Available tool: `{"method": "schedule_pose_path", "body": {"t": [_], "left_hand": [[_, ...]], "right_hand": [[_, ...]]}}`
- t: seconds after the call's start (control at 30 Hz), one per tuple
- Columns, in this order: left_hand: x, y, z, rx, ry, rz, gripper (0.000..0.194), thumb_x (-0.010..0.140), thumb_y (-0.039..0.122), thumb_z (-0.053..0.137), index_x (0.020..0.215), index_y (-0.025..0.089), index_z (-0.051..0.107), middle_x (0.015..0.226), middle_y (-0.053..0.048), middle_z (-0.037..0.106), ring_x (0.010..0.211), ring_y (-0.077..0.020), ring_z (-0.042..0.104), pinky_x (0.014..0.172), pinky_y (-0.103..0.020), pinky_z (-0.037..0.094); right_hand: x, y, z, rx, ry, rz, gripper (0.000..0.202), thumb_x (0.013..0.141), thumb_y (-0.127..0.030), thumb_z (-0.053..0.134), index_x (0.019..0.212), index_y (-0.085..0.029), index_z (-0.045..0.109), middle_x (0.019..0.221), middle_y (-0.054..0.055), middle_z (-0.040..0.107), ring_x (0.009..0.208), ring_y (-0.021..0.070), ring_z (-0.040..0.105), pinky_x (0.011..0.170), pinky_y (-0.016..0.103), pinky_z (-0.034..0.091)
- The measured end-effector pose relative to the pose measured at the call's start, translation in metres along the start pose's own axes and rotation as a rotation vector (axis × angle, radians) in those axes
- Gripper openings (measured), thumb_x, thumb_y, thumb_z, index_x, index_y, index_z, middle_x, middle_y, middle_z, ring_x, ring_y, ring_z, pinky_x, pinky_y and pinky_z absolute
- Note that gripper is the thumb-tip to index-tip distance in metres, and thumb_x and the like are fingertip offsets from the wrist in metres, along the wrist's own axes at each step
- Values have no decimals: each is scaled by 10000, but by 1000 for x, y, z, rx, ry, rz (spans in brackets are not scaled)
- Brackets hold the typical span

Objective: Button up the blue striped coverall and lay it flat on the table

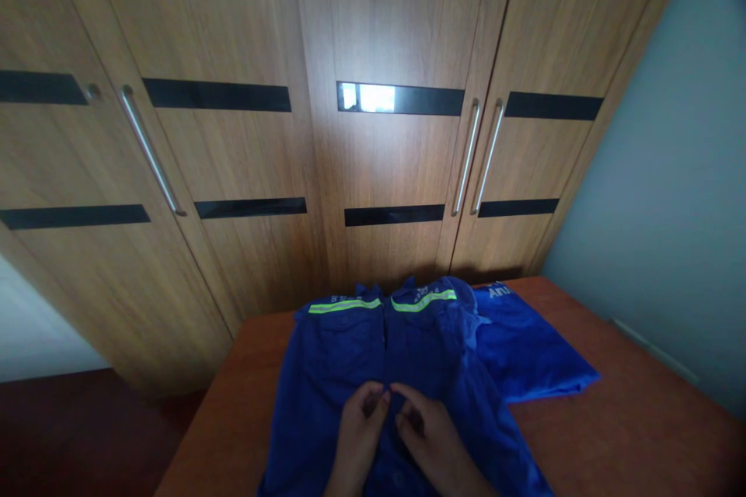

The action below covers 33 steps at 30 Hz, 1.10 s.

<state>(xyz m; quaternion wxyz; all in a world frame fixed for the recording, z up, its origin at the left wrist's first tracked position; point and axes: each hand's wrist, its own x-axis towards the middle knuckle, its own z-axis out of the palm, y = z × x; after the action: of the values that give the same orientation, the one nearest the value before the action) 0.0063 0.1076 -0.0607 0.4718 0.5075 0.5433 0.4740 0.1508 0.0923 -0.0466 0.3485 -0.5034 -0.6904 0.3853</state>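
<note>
Down at six o'clock, both hands meet on the blue shirt [373, 357], which lies spread flat on the brown table [611, 419]. Left hand [357, 435] pinches the cloth at the front seam, fingertips closed on it. Right hand [428, 443] does the same just beside, at its three o'clock, fingers nipped on the fabric. Yellow stripes [385, 303] sit at twelve o'clock. Beyond, the wooden wardrobe [326, 132] fills the view.
</note>
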Motion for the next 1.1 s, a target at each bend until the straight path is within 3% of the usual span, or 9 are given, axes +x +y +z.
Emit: {"method": "schedule_pose_path", "body": {"t": [0.1, 0.2, 0.37, 0.47, 0.67, 0.87, 1.1], "left_hand": [[-1, 1, 1, 38, 1, 34, 310, 755, 483, 593, 755, 175, 629, 688, -5, 630, 700, -181, 591, 663, -263, 458], [-3, 4, 1, 78, 12, 70, 257, 772, 431, 574, 747, 181, 628, 678, -4, 636, 687, -180, 593, 656, -265, 460], [-2, 4, 1, 72, 28, 70, 229, 764, 400, 568, 748, 178, 622, 695, -16, 647, 689, -184, 599, 661, -271, 467], [0, 0, 2, 44, 42, 56, 226, 747, 402, 586, 748, 178, 619, 689, -13, 635, 685, -182, 596, 653, -266, 465], [0, -2, 3, 15, 43, 60, 198, 759, 380, 593, 740, 184, 617, 669, -4, 626, 661, -173, 586, 632, -256, 452], [-2, 0, 4, 68, 28, 85, 201, 803, 379, 558, 790, 190, 625, 706, -6, 638, 689, -176, 594, 646, -253, 454], [-4, 2, 6, 168, 63, 118, 204, 808, 377, 535, 774, 199, 628, 647, 16, 602, 620, -160, 563, 595, -239, 433]], "right_hand": [[5, -7, -9, -286, 91, -86, 279, 879, -189, 443, 1043, -212, 668, 967, 64, 674, 897, 195, 623, 824, 300, 451], [11, -14, -14, -561, 87, -154, 232, 889, -142, 442, 916, -220, 659, 936, 50, 650, 922, 203, 601, 820, 298, 425], [17, -18, -13, -698, 61, -201, 201, 888, -119, 442, 857, -221, 612, 881, 26, 630, 858, 177, 596, 738, 259, 395], [17, -13, -10, -582, 126, -152, 213, 893, -125, 421, 826, -222, 598, 847, 13, 619, 810, 158, 596, 714, 247, 382], [20, 0, -3, -113, 236, 17, 187, 864, -258, 466, 754, -202, 607, 762, 23, 627, 739, 170, 596, 686, 252, 404], [29, 8, -1, 276, 210, 170, 242, 748, -411, 557, 670, -190, 618, 597, -1, 571, 590, 164, 539, 555, 256, 381], [30, 7, -3, 461, 145, 304, 270, 695, -443, 584, 668, -176, 613, 511, -42, 486, 478, 119, 447, 467, 230, 307]]}}
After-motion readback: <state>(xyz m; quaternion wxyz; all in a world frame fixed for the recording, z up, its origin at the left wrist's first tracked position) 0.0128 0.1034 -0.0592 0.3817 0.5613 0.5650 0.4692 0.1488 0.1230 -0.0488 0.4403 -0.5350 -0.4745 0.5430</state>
